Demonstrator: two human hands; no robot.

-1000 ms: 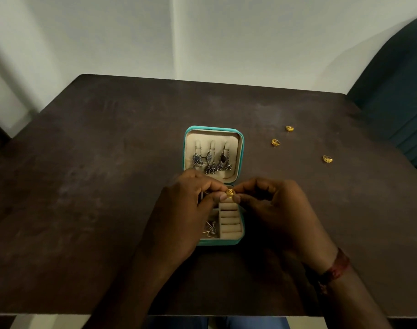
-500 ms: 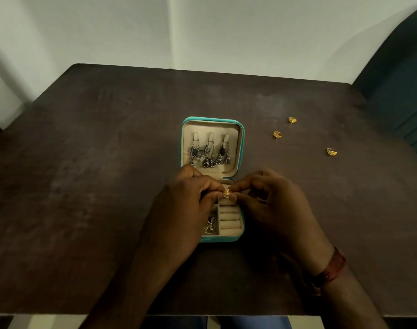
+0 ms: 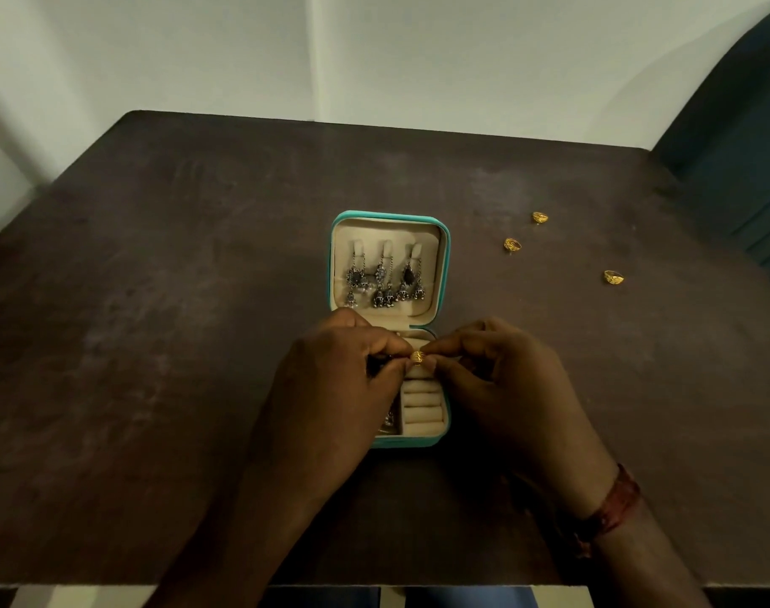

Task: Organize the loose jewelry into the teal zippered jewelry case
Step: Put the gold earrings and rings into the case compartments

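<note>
A small gold ring (image 3: 417, 357) sits pinched between both hands, directly over the ring rolls (image 3: 422, 405) of the open teal jewelry case (image 3: 444, 265). The left hand (image 3: 330, 388) grips it from its side with thumb and forefinger, the other fingers curled in; the right hand (image 3: 501, 379) meets it from the opposite side the same way, a red thread band (image 3: 611, 506) on its wrist. Both forearms reach in from the near edge of the dark table (image 3: 155, 344). Beyond the fingertips, the case's raised lid holds dark silver dangling earrings (image 3: 385, 283) hung in a row. Under the left palm, a compartment beside the rolls holds some silver pieces (image 3: 389, 419), mostly hidden. Far past the right hand, three more gold rings (image 3: 513, 244) lie loose, apart from one another.
</note>
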